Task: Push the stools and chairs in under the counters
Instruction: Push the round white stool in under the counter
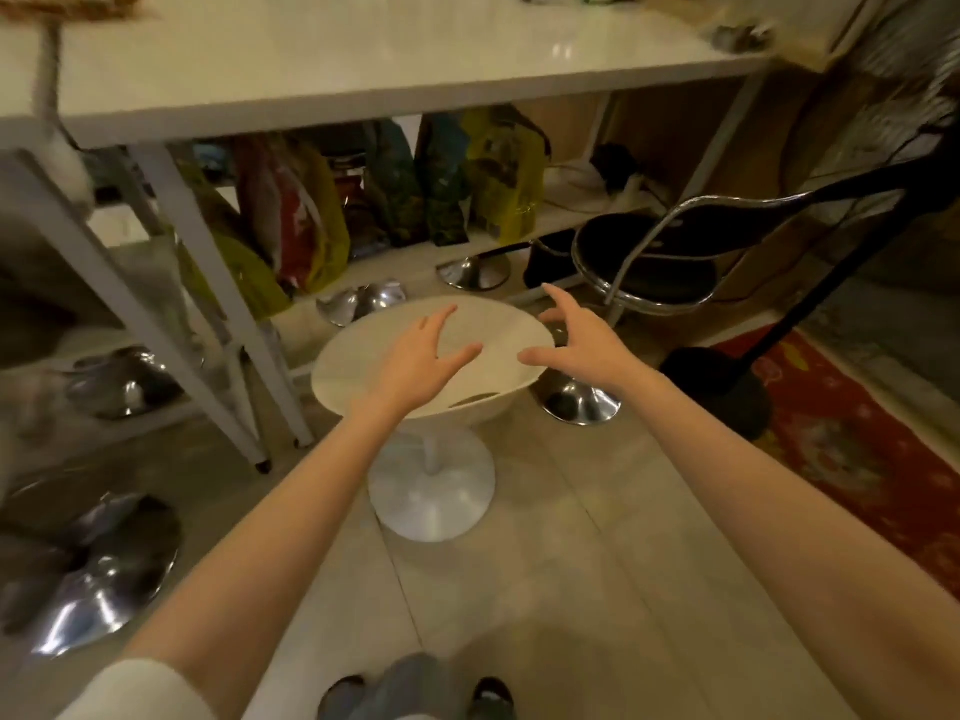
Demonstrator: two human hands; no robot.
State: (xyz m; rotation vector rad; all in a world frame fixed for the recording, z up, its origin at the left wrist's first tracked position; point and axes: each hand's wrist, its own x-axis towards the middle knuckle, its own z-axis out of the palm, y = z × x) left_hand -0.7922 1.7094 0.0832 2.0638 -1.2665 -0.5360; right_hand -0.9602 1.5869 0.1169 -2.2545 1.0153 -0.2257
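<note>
1. Pale floor tiles (545, 563) stretch ahead of us to a white counter (363, 59) that runs across the top of the view.
2. Far left, we see shiny chrome stool bases (98, 579) on the floor beside the counter's slanted white legs (208, 304).
3. Under the counter, colourful bags (395, 200) stand in a row on a low shelf.
4. Our left hand (421, 361) hovers over a white stool (441, 387), fingers spread and relaxed, holding nothing.
5. This stool stands on its round white base just in front of the counter, not yet under it.
6. Our right hand (576, 340) reaches over the seat's right edge, fingers wide apart and empty.
7. Further right, a black chair (649, 262) with a chrome frame sits partly beneath the counter.
8. A red rug (857, 449) lies at the far right.
</note>
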